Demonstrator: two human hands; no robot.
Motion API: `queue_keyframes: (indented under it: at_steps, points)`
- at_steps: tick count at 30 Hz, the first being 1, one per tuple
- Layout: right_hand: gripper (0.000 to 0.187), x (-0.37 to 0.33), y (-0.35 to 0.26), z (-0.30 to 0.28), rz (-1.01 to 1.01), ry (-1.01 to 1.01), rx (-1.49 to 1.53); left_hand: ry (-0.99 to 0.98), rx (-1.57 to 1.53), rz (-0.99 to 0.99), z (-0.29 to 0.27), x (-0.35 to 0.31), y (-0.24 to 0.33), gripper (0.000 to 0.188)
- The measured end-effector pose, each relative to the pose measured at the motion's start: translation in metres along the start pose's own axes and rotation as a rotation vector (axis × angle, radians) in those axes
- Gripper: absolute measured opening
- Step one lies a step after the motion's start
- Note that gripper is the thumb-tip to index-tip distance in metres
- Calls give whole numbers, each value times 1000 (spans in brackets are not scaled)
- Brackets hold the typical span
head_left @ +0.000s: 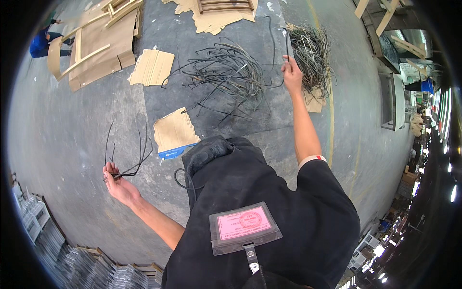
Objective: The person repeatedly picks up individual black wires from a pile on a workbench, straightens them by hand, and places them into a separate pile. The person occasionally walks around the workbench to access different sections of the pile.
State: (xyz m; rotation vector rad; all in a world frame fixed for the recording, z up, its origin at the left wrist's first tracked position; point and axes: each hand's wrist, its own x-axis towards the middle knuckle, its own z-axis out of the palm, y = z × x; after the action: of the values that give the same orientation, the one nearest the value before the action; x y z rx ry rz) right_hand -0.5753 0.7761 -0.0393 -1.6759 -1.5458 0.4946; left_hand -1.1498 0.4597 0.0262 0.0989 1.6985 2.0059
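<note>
My left hand (120, 187) is held out to the left, its fingers closed around a few thin black wires (142, 156) whose bent ends stick upward. Farther forward and to the right, my right hand (291, 77) pinches one dark wire (288, 43); part of it rises above the fingers, and a length below them curves off to the left. Just left of that hand, a loose pile of dark wires (224, 72) with hooked ends spreads over the floor. A denser heap of tangled wires (309, 55) lies close by on the right.
Flat cardboard pieces (174, 131) lie on the grey floor (240, 126), another (153, 67) farther off. Wooden frames (91, 60) rest on cardboard at far left, near a person in blue (41, 44). Stacked metal parts (86, 265) stand at lower left. A yellow line (332, 120) runs along the right.
</note>
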Motion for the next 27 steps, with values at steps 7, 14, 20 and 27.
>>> queue_keyframes:
  at_steps: [7,14,20,27]
  points:
    - [27,-1,9,39,57,-238,76,-79,-76,8,9,-2,13,37]
    - [30,-34,25,75,-156,-264,-3,-41,-74,-15,3,-13,5,36]
    - [28,-25,48,24,822,14,712,42,-3,-37,-12,-26,-3,37]
    - [25,-67,70,19,1080,-7,1080,-20,51,-17,-3,-27,-6,36]
